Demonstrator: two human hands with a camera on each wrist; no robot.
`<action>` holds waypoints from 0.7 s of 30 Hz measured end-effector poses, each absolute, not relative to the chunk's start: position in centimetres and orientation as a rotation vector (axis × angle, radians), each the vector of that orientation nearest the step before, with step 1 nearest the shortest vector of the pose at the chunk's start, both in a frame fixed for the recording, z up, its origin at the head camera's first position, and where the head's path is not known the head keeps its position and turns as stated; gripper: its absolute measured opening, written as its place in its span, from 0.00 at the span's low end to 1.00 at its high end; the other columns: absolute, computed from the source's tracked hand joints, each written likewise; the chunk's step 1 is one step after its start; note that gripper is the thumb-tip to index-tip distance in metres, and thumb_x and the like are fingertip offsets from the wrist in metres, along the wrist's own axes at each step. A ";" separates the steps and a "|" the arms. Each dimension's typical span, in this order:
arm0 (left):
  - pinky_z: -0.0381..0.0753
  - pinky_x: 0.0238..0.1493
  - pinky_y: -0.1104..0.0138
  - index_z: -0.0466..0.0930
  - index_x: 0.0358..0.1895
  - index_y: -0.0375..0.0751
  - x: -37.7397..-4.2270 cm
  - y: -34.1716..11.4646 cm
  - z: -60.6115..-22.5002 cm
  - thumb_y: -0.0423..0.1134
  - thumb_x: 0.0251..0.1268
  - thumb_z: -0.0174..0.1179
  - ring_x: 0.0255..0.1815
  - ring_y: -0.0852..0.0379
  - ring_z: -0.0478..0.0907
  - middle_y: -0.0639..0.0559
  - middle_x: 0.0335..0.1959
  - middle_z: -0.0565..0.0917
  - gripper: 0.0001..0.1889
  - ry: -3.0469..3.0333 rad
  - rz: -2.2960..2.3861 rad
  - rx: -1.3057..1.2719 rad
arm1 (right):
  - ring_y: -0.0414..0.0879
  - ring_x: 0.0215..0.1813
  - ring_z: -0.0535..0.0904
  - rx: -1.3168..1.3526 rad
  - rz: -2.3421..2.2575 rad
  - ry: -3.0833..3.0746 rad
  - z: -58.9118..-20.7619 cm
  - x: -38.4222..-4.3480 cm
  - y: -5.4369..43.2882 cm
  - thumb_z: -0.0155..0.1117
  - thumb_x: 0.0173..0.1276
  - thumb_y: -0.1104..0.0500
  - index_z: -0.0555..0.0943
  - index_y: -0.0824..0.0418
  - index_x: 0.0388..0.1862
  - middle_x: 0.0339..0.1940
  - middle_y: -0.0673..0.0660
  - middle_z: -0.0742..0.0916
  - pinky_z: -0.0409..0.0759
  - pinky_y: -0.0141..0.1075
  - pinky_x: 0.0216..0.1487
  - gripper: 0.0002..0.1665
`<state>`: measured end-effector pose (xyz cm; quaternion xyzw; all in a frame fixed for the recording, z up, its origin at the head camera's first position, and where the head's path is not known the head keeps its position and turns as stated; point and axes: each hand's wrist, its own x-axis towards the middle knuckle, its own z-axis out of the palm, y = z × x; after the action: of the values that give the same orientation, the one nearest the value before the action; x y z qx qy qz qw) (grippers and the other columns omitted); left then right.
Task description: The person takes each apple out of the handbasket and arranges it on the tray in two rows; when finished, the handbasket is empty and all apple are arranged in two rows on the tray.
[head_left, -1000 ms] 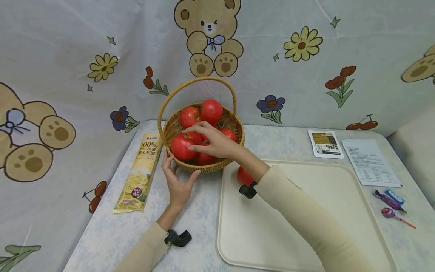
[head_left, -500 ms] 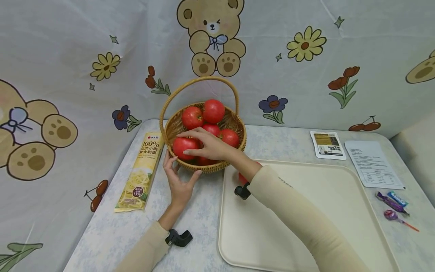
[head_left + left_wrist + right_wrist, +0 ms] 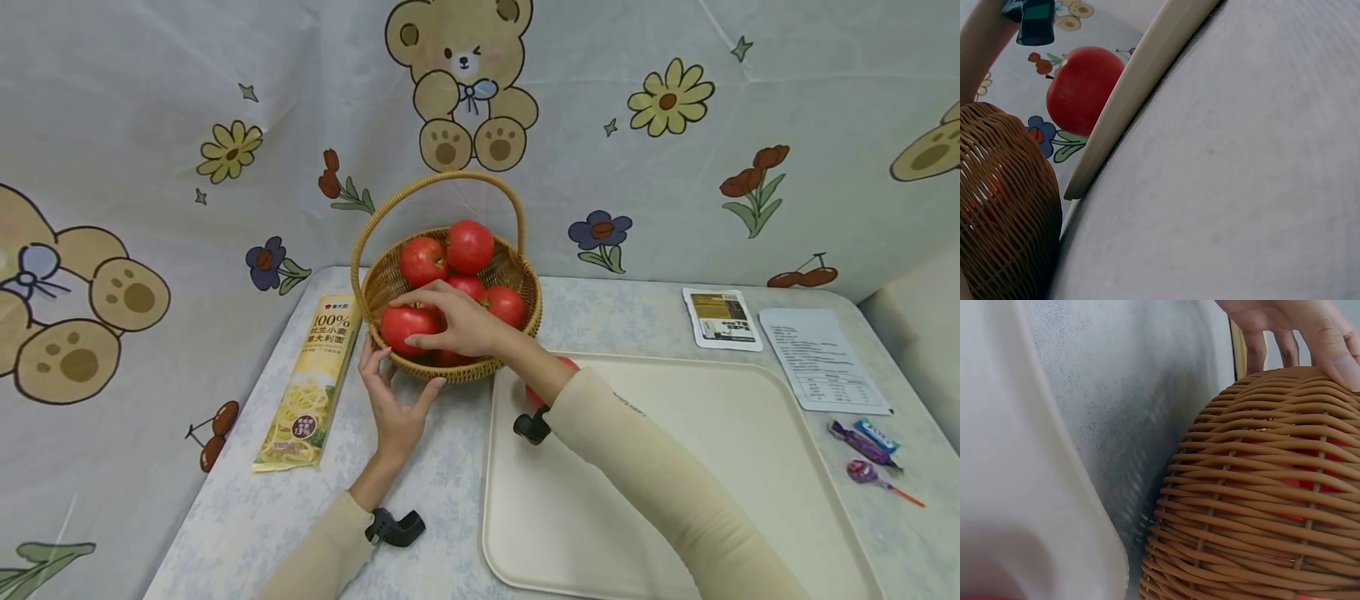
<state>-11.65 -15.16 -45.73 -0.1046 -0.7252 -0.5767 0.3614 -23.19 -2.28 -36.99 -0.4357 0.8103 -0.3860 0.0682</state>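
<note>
A wicker basket (image 3: 480, 369) with a tall arched handle holds several red apples. My right hand (image 3: 467, 321) reaches into it and grips the front-left apple (image 3: 405, 332), fingers over the top and thumb at the near side. From the front left, my left hand (image 3: 397, 417) holds the outside of the basket. The right wrist view shows the left thumb (image 3: 1344, 372) against the woven wall. Another apple (image 3: 1082, 90) sits on the cream tray (image 3: 675, 467), partly covered by my right forearm in the head view.
Left of the basket lies a yellow pasta packet (image 3: 311, 375). Beyond the tray, at the right, are a white pouch (image 3: 722, 318), a pale printed packet (image 3: 825, 358), wrapped candies (image 3: 864, 442) and a lollipop (image 3: 862, 472). A patterned cloth (image 3: 570, 83) hangs behind the table.
My right hand has settled lower and slightly left, closing round the front-left apple; the apples behind it show more. The left hand keeps its place at the basket.
</note>
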 end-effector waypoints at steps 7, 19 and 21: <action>0.61 0.62 0.36 0.55 0.59 0.20 -11.6 -15.2 -45.8 0.34 0.54 0.72 0.77 0.33 0.46 0.25 0.75 0.44 0.39 -1.870 -1.477 -0.271 | 0.45 0.65 0.68 -1.337 -1.177 2.478 -35.9 -23.0 -1.1 0.71 0.63 0.51 0.75 0.46 0.65 0.63 0.53 0.75 0.74 0.47 0.62 0.31; 0.62 0.62 0.39 0.55 0.59 0.20 -11.6 -15.4 -45.9 0.34 0.54 0.73 0.77 0.31 0.47 0.25 0.75 0.44 0.39 -1.863 -1.475 -0.278 | 0.48 0.68 0.68 -1.419 -1.219 2.553 -33.6 -21.8 3.6 0.72 0.62 0.53 0.77 0.47 0.63 0.64 0.55 0.73 0.77 0.46 0.58 0.29; 0.62 0.62 0.40 0.55 0.59 0.20 -11.6 -15.4 -45.9 0.34 0.53 0.73 0.77 0.31 0.48 0.25 0.75 0.45 0.39 -1.860 -1.478 -0.275 | 0.48 0.68 0.67 -1.405 -1.245 2.558 -33.2 -21.4 4.9 0.73 0.62 0.54 0.78 0.47 0.62 0.64 0.55 0.73 0.78 0.46 0.57 0.29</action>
<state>-11.63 -15.35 -45.89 -0.1070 -0.7238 -0.5750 0.3662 -21.45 4.88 -33.18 -0.4427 0.8062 -0.3922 -0.0157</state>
